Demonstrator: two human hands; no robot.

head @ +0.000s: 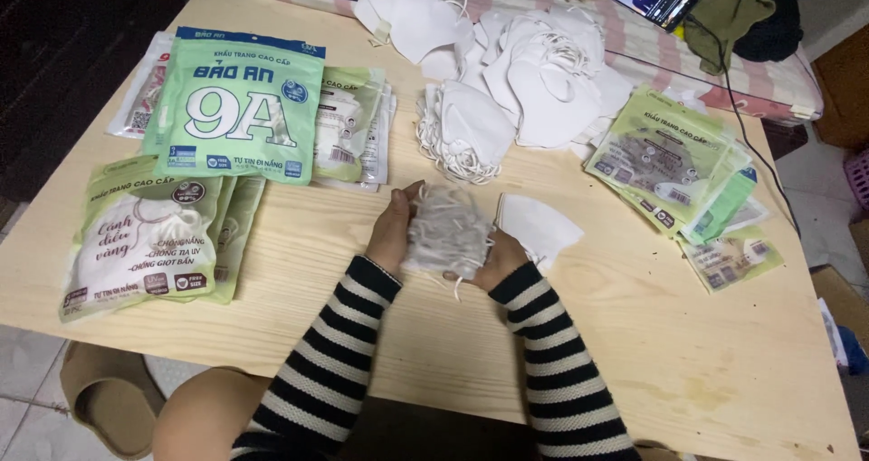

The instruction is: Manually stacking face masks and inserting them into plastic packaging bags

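A blurred stack of white folded fabric face masks with elastic ear loops (448, 230) is clamped between the left hand (394, 228) and the right hand (501, 255), just above the middle of the pale wooden worktop (634, 352). Several flat green printed plastic pouches (145, 235) on the left appear filled; more thin green pouches (665, 167) on the right seem flat, perhaps empty. A loose heap of soft white masks (525, 72) is left unpacked at the far edge, and one single white mask (541, 228) lies just beside the right hand.
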